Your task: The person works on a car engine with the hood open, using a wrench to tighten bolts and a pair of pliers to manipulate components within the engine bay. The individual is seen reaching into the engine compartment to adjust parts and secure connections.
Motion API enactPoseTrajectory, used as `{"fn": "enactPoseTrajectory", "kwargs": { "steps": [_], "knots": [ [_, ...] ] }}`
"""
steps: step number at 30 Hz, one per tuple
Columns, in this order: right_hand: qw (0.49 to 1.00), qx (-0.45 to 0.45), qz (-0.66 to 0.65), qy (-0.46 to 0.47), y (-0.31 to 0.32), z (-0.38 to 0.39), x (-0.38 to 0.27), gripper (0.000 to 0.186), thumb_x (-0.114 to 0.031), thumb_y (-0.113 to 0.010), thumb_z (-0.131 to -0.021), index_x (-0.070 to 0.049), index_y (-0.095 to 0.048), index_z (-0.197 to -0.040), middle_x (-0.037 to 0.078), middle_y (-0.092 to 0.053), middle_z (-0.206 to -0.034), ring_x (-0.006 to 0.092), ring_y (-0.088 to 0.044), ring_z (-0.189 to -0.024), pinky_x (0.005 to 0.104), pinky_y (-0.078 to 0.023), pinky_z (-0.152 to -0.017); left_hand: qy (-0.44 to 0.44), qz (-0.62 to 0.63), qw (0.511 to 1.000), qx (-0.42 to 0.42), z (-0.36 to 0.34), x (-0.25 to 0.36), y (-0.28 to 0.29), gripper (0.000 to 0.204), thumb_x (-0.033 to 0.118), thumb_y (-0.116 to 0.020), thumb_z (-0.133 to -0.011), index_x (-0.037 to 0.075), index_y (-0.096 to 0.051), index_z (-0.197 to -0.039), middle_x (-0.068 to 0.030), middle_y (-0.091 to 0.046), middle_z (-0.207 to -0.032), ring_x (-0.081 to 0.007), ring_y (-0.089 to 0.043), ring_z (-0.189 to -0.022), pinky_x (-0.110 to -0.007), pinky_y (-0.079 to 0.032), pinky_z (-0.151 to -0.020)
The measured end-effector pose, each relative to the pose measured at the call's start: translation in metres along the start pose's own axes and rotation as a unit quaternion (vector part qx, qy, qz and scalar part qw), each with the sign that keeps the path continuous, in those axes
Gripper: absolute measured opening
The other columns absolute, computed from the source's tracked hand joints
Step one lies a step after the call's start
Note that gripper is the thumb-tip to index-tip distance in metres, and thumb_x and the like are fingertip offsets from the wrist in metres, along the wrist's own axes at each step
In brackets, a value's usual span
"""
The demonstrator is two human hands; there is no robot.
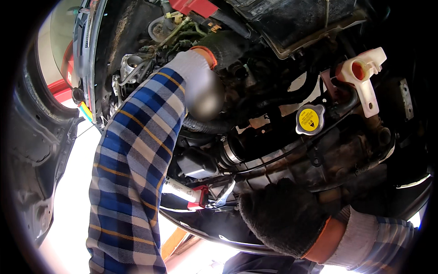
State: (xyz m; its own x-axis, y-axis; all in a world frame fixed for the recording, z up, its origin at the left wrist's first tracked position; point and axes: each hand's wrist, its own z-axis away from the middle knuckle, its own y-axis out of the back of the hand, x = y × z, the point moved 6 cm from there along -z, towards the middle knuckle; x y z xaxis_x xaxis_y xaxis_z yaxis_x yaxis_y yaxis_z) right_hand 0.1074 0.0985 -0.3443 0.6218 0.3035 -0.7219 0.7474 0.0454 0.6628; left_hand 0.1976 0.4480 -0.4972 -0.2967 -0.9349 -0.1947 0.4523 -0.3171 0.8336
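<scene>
My left arm, in a blue checked sleeve, reaches across the engine bay from the lower left. The left hand [226,49] wears a dark glove with an orange cuff and sits deep among the hoses and engine parts; its fingers are lost in shadow. At the front of the bay my right hand [283,214], in a matching glove, rests closed by the front panel [269,171]. Its fingers curl under, and whatever they may hold is hidden. Above it are a radiator cap [310,120] with a yellow label and a black hose with a metal clamp [232,150].
A whitish plastic filler neck [360,71] stands at the right. Along the top are a red plastic cover [194,6] and a large black box [301,23]. A white tube with a red end [187,192] lies near the front edge. A dark body panel [36,146] is at left.
</scene>
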Motion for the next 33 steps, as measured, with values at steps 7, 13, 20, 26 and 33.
{"fn": "enactPoseTrajectory", "kwargs": {
  "steps": [7,13,20,26,33],
  "knots": [
    [1.000,-0.017,0.003,-0.009,-0.001,0.000,0.007,0.039,-0.022,-0.062,-0.092,-0.002,-0.062,-0.125,0.012,-0.069,-0.090,0.0275,-0.067,-0.078,0.0437,-0.055,-0.071,0.045,0.043,0.998,0.015,0.087,-0.014,0.096,0.032,0.004,-0.055,-0.090,0.006,-0.070,-0.118,-0.0152,-0.068,-0.123,-0.0344,-0.067,-0.109,-0.041,-0.056,-0.093],
    [0.998,-0.038,-0.025,-0.046,0.020,-0.009,0.019,0.042,-0.022,-0.062,-0.092,-0.001,-0.062,-0.129,0.013,-0.069,-0.091,0.0276,-0.067,-0.078,0.0441,-0.055,-0.072,0.233,0.151,0.940,0.200,0.215,-0.059,0.116,0.027,0.007,-0.061,-0.091,0.006,-0.070,-0.117,-0.0153,-0.070,-0.118,-0.0342,-0.065,-0.114,-0.040,-0.051,-0.101],
    [0.991,0.078,-0.098,-0.048,0.037,-0.041,0.036,0.035,-0.020,-0.066,-0.090,-0.005,-0.065,-0.122,0.009,-0.068,-0.083,0.0266,-0.067,-0.073,0.0422,-0.054,-0.066,0.266,0.044,0.946,0.179,0.296,-0.081,0.059,0.032,0.017,-0.066,-0.093,0.008,-0.067,-0.125,-0.0167,-0.067,-0.125,-0.0344,-0.063,-0.120,-0.042,-0.049,-0.104],
    [0.981,0.074,-0.090,-0.155,0.077,-0.050,0.056,0.033,-0.014,-0.069,-0.090,-0.005,-0.067,-0.122,0.013,-0.073,-0.095,0.0303,-0.072,-0.081,0.0415,-0.058,-0.072,0.270,0.007,0.915,0.300,0.301,-0.088,0.062,0.043,0.013,-0.070,-0.086,0.009,-0.066,-0.129,-0.0174,-0.064,-0.130,-0.0380,-0.059,-0.122,-0.046,-0.048,-0.107],
    [0.975,0.089,-0.072,-0.193,0.096,-0.129,0.055,0.031,-0.003,-0.067,-0.090,-0.001,-0.067,-0.121,0.019,-0.072,-0.106,0.0375,-0.072,-0.091,0.0428,-0.058,-0.083,0.295,0.062,0.924,0.235,0.301,-0.089,0.037,0.047,0.014,-0.072,-0.080,0.012,-0.065,-0.126,-0.0136,-0.061,-0.133,-0.0345,-0.056,-0.127,-0.048,-0.043,-0.111]
  ]
}}
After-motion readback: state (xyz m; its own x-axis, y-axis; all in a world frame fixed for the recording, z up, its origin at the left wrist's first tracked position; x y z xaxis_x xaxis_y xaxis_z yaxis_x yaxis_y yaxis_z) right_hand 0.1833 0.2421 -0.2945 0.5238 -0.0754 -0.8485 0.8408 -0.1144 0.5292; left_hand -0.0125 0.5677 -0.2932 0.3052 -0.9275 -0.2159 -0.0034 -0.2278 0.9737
